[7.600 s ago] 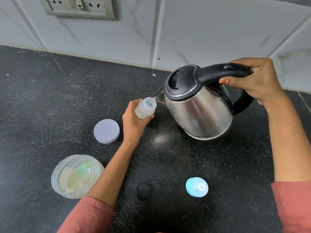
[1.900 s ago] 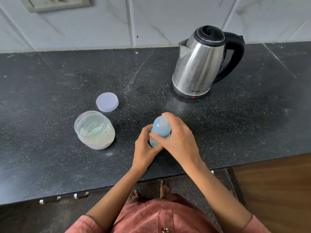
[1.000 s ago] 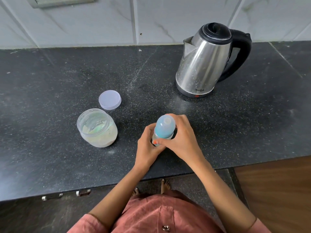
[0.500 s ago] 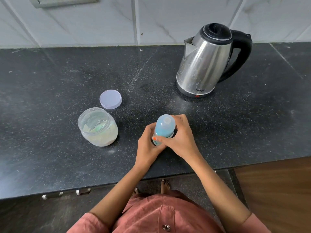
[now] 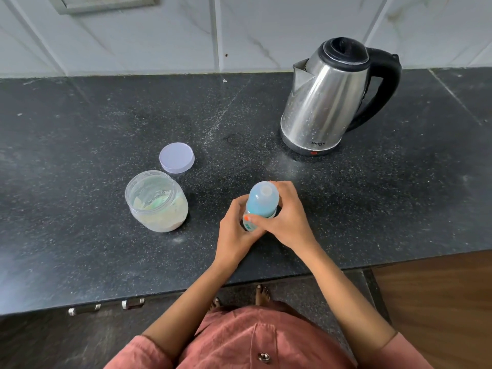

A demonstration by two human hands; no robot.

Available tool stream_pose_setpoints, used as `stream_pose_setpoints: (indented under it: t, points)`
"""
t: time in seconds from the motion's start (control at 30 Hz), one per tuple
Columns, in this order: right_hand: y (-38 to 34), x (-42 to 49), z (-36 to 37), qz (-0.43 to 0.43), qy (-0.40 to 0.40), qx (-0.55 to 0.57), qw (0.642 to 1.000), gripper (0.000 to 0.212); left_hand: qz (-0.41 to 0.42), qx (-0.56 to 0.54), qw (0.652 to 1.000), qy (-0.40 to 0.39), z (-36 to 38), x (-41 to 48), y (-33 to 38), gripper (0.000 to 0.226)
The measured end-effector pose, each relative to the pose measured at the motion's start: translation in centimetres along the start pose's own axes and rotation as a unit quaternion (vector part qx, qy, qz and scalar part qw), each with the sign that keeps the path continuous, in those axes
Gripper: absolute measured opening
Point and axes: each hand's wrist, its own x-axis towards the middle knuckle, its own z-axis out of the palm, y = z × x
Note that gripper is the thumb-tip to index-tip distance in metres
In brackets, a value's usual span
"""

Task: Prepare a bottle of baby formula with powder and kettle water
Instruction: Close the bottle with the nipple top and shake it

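Black speckled stone counter (image 5: 80,209), with pale powder dust in patches and a light streak running from the back edge toward the middle. There is a slab joint at far right. The white marble-look tiled wall (image 5: 266,30) behind has grey grout lines. A socket plate (image 5: 106,2) at top left is cut off by the frame. Below the counter's front edge are a dark cabinet front, two metal handles (image 5: 106,307) at left, a dark floor and bare toes (image 5: 262,294). Brown wood-grain surface (image 5: 439,302) at lower right. The person wears a rust-red shirt (image 5: 253,342) with one button.

Bottle (image 5: 262,201) stands upright on the counter near the front edge, centre, with its blue cap on. Left hand (image 5: 237,233) has fingers curled round the bottle's lower body. Right hand (image 5: 285,217) has thumb and fingers curled round the cap's base from the right. The two hands touch.

Kettle (image 5: 327,102) is steel with a black lid and handle, upright at back right, spout facing left, well apart from the bottle. Clear open jar (image 5: 157,201) sits left of the bottle, holding pale powder and something greenish I cannot make out. Lilac lid (image 5: 177,157) lies flat just behind the jar.
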Motion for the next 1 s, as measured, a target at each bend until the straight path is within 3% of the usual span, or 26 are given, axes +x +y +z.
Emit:
stream_pose_setpoints:
  t: [0.23, 0.53, 0.6, 0.77, 0.83, 1.0]
  points:
    - [0.6, -0.3, -1.6, 0.011, -0.149, 0.109, 0.983, 0.07, -0.003, -0.005, 1.0, -0.009, 0.0, 0.0, -0.1, 0.047]
    - [0.4, 0.3, 0.3, 0.002, -0.011, -0.003, 1.0, 0.061, 0.005, 0.01, 1.0, -0.002, 0.0, 0.0, -0.1, 0.05]
    - [0.2, 0.2, 0.3, -0.004, -0.028, 0.005, 1.0, 0.064, 0.007, 0.011, 1.0, -0.002, 0.0, 0.0, 0.0, 0.048]
    - [0.4, 0.3, -2.2, 0.008, -0.18, 0.101, 0.978, 0.067, -0.002, -0.001, 1.0, -0.007, 0.0, 0.0, -0.1, 0.047]
    - [0.7, 0.3, -2.4, 0.009, -0.174, 0.101, 0.979, 0.064, -0.001, -0.001, 1.0, -0.007, 0.0, 0.0, -0.2, 0.048]
    - [0.9, 0.4, -0.9, 0.009, -0.07, 0.047, 0.996, 0.058, 0.003, 0.002, 1.0, -0.006, 0.0, -0.1, -0.2, 0.048]
